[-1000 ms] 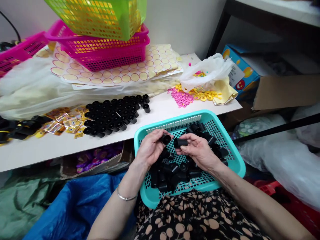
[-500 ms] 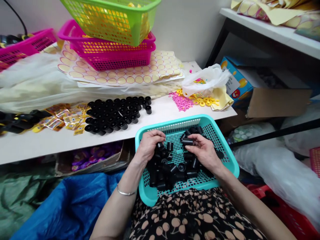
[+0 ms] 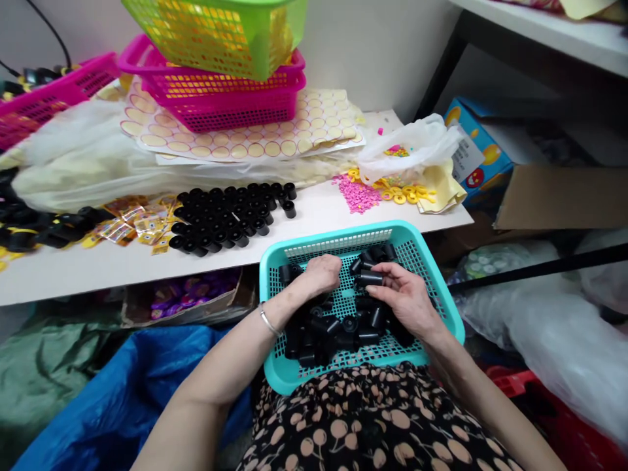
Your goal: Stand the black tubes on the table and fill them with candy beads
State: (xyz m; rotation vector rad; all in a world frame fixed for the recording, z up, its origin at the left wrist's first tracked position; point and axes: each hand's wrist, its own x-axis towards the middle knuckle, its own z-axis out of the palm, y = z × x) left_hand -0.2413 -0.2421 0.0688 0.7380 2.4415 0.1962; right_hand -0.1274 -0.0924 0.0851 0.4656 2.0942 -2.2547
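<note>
A turquoise mesh basket [image 3: 444, 288] sits against my lap, with many loose black plastic cylinders [image 3: 318, 333] inside. My right hand [image 3: 405, 294] pinches one black plastic cylinder [image 3: 371, 278] between thumb and fingers above the basket's right half; it lies nearly level. My left hand [image 3: 324, 271] is over the basket's middle, bent down with its fingers curled under and closed. What those fingers hold, if anything, is hidden behind the back of the hand. On the white table beyond, rows of black cylinders [image 3: 226, 219] stand upright close together.
Left of the rows lie small yellow packets [image 3: 142, 222]. Pink beads [image 3: 359, 195] and yellow rings [image 3: 405, 194] are by a white plastic bag [image 3: 412, 150]. Pink baskets [image 3: 230, 108] and a green basket [image 3: 267, 46] are stacked behind. A blue box [image 3: 483, 154] stands at right.
My left hand has moved right across the basket toward my right hand and turned its back upward. My right hand keeps its cylinder in nearly the same place. The view has shifted slightly.
</note>
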